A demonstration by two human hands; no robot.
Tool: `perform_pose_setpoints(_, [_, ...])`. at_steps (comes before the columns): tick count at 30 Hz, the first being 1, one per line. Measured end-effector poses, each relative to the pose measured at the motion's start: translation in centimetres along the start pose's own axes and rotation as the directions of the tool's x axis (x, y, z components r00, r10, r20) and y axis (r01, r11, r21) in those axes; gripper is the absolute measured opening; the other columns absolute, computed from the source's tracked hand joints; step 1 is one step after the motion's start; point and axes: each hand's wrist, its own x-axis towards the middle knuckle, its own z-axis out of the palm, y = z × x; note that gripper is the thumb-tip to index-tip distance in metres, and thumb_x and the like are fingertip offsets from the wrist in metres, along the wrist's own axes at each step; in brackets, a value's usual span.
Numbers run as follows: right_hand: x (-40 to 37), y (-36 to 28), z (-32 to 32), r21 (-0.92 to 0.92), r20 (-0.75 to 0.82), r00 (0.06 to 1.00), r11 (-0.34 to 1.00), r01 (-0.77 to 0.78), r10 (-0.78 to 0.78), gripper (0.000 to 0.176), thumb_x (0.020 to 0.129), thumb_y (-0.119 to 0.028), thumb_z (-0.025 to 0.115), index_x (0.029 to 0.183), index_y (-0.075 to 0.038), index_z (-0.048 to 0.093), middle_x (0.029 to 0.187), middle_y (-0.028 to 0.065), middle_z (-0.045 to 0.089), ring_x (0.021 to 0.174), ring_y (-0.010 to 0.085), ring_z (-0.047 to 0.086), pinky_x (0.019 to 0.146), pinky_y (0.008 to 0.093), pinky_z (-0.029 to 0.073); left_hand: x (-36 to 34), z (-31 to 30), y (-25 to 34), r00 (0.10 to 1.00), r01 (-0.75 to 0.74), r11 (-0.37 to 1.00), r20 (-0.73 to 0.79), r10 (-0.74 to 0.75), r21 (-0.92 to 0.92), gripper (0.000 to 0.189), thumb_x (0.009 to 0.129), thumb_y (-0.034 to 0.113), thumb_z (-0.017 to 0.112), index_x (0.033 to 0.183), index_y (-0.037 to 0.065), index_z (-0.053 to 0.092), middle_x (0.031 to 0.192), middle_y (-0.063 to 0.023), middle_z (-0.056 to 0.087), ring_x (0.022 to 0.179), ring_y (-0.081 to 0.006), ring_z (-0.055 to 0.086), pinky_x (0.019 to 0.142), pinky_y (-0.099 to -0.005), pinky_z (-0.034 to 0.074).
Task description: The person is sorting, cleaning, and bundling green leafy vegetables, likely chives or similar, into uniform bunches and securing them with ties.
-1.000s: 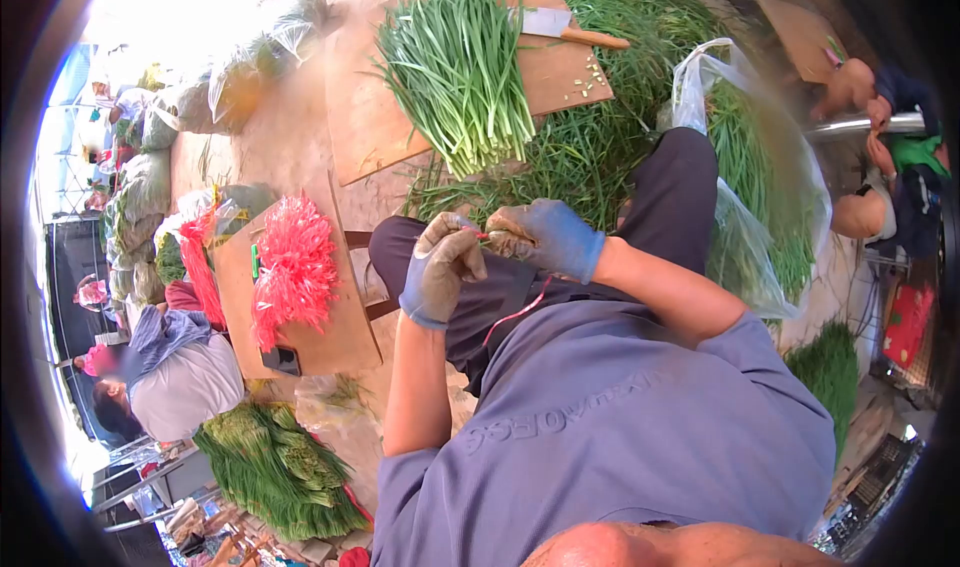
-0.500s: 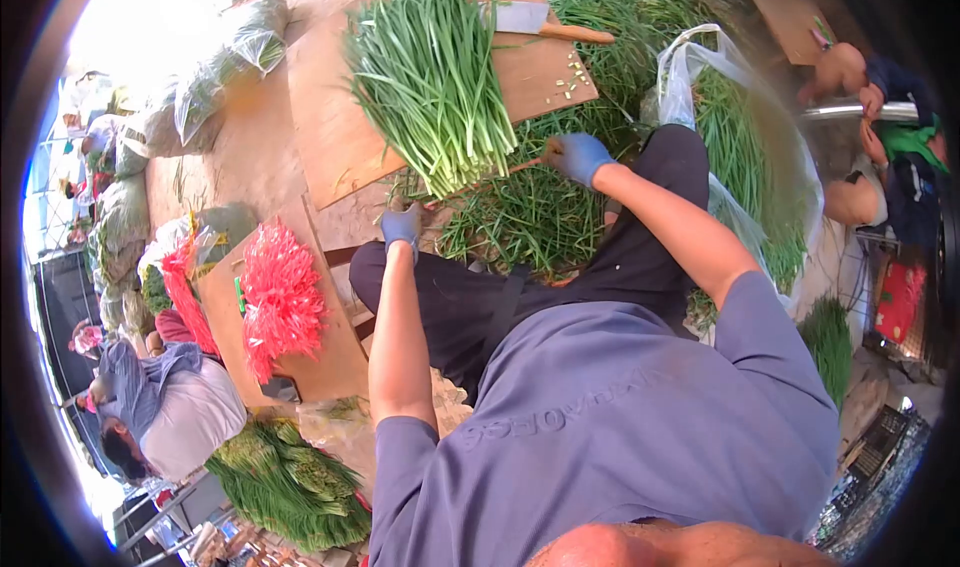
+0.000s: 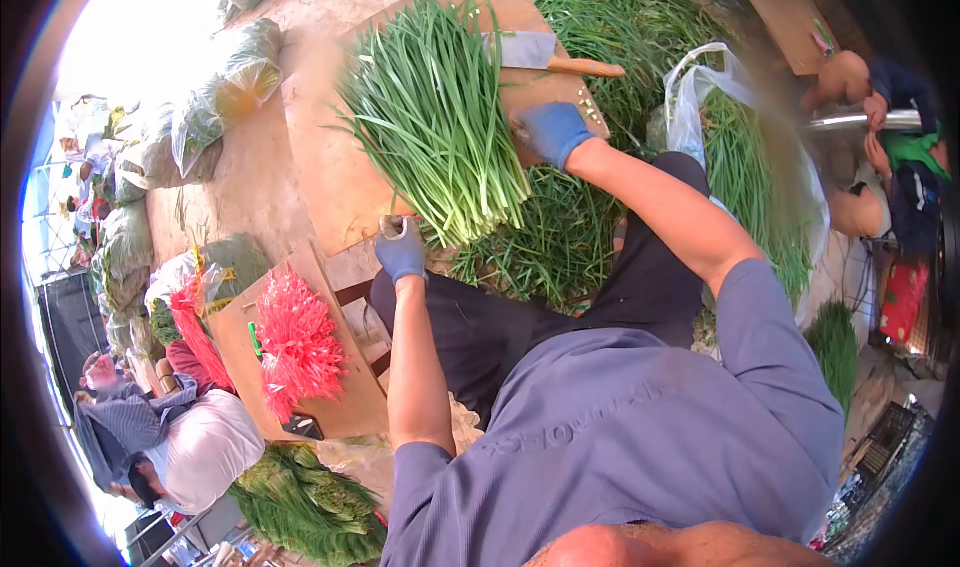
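Note:
A large bunch of green stalks [image 3: 435,117] lies on a brown board [image 3: 330,167], its pale ends overhanging the near edge. My left hand [image 3: 401,247], in a blue glove, is closed at that edge, just left of the pale ends; what it holds, if anything, cannot be made out. To the right of the bunch, my right hand [image 3: 555,132], also gloved in blue, is at the board's right side, blurred, its fingertips near the stalks. Above it on the board rests a cleaver [image 3: 525,50] with a wooden handle, touching the bunch.
Loose greens [image 3: 540,232] lie between my legs. A clear bag of greens [image 3: 745,157] stands at right. Red ties [image 3: 300,342] lie on a smaller board [image 3: 350,412] at left. One person [image 3: 210,447] is at lower left, another [image 3: 890,157] at far right. Filled bags line the left.
My right hand has moved up and left, from below the board's edge to its right side. My left hand has shifted slightly down. The view has shifted a little.

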Motion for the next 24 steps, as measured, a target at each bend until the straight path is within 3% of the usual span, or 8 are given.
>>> perform_pose_setpoints(4, [0.5, 0.3, 0.6, -0.005, 0.094, 0.991, 0.995, 0.100, -0.099, 0.020, 0.087, -0.028, 0.058, 0.091, -0.015, 0.072, 0.084, 0.0152, 0.071, 0.079, 0.0373, 0.069, 0.070, 0.0487, 0.054, 2.2, -0.4, 1.7, 1.000, 0.000, 0.974, 0.013, -0.003, 0.224, 0.024, 0.084, 0.026, 0.067, 0.079, 0.003, 0.064, 0.072, -0.0145, 0.069, 0.067, -0.0237, 0.068, 0.066, -0.0375, 0.052])
perform_pose_setpoints(8, [1.1, 1.3, 1.2, -0.024, 0.106, 0.991, 0.996, 0.088, -0.085, 0.022, 0.088, -0.028, 0.056, 0.093, -0.015, 0.074, 0.088, 0.0157, 0.071, 0.083, 0.0366, 0.069, 0.074, 0.0470, 0.054, 3.2, -0.1, 5.2, 0.990, -0.138, 0.858, 0.034, 0.140, 0.495, 0.024, 0.084, 0.023, 0.069, 0.077, 0.001, 0.066, 0.069, -0.0101, 0.068, 0.061, -0.0180, 0.066, 0.058, -0.0343, 0.052])
perform_pose_setpoints(11, [0.4, 1.4, 0.5, -0.018, 0.152, 0.988, 1.000, 0.011, -0.008, 0.025, 0.090, -0.030, 0.055, 0.094, -0.015, 0.075, 0.093, 0.0169, 0.072, 0.088, 0.0367, 0.069, 0.078, 0.0472, 0.054, 6.0, 1.1, 2.6, 0.993, 0.112, 0.960, -0.002, -0.116, 0.256, 0.030, 0.082, 0.033, 0.068, 0.081, 0.002, 0.070, 0.081, -0.0204, 0.071, 0.075, -0.0354, 0.070, 0.069, -0.0435, 0.053])
perform_pose_setpoints(12, [0.5, 2.0, 1.8, -0.015, 0.138, 0.990, 1.000, 0.014, -0.012, 0.026, 0.090, -0.030, 0.055, 0.094, -0.014, 0.075, 0.093, 0.0169, 0.072, 0.088, 0.0365, 0.069, 0.078, 0.0476, 0.054, 6.4, 1.5, 2.2, 0.991, 0.132, 0.938, -0.021, -0.133, 0.321, 0.032, 0.082, 0.032, 0.069, 0.083, 0.001, 0.070, 0.083, -0.0194, 0.073, 0.073, -0.0319, 0.070, 0.072, -0.0428, 0.053])
perform_pose_setpoints(15, [0.0, 0.8, 0.3, 0.011, 0.163, 0.987, 1.000, 0.002, -0.004, 0.031, 0.091, -0.034, 0.054, 0.094, -0.011, 0.074, 0.094, 0.0183, 0.071, 0.090, 0.0387, 0.068, 0.080, 0.0497, 0.053, 7.4, 2.3, 1.1, 0.965, 0.253, 0.966, -0.092, -0.247, 0.053, 0.024, 0.086, 0.025, 0.066, 0.081, 0.002, 0.063, 0.072, -0.0144, 0.069, 0.058, -0.0268, 0.064, 0.056, -0.0415, 0.051])
perform_pose_setpoints(18, [1.4, 3.2, 0.0, 0.101, 0.104, 0.993, 0.993, -0.065, 0.054, 0.034, 0.092, -0.037, 0.055, 0.103, -0.007, 0.069, 0.094, 0.0231, 0.069, 0.086, 0.0439, 0.065, 0.078, 0.0521, 0.051, 5.9, 0.1, 6.5, 0.859, 0.510, 0.766, 0.272, -0.433, -0.391, 0.012, 0.087, 0.015, 0.062, 0.082, 0.010, 0.053, 0.066, -0.0041, 0.058, 0.048, -0.0155, 0.055, 0.044, -0.0296, 0.046])
perform_pose_setpoints(21, [1.3, 4.3, 3.1, 0.264, 0.052, 0.998, 0.964, 0.026, -0.041, 0.030, 0.094, -0.031, 0.056, 0.111, -0.007, 0.063, 0.087, 0.0198, 0.069, 0.079, 0.0376, 0.067, 0.072, 0.0461, 0.053, 4.7, -0.1, 8.8, 0.885, 0.466, 0.758, 0.256, -0.390, -0.456, 0.010, 0.086, 0.013, 0.062, 0.085, 0.011, 0.052, 0.068, -0.0031, 0.057, 0.050, -0.0165, 0.056, 0.045, -0.0297, 0.049])
perform_pose_setpoints(24, [-0.6, 1.5, -4.1, 0.600, 0.295, 0.942, 0.736, -0.314, 0.161, 0.024, 0.096, -0.025, 0.056, 0.113, -0.009, 0.060, 0.085, 0.0128, 0.070, 0.077, 0.0236, 0.069, 0.068, 0.0366, 0.053, 3.8, -0.3, 8.2, 0.919, 0.390, 0.807, 0.235, -0.315, -0.443, 0.010, 0.089, 0.014, 0.065, 0.087, 0.010, 0.055, 0.070, -0.0029, 0.060, 0.057, -0.0147, 0.060, 0.050, -0.0298, 0.052])
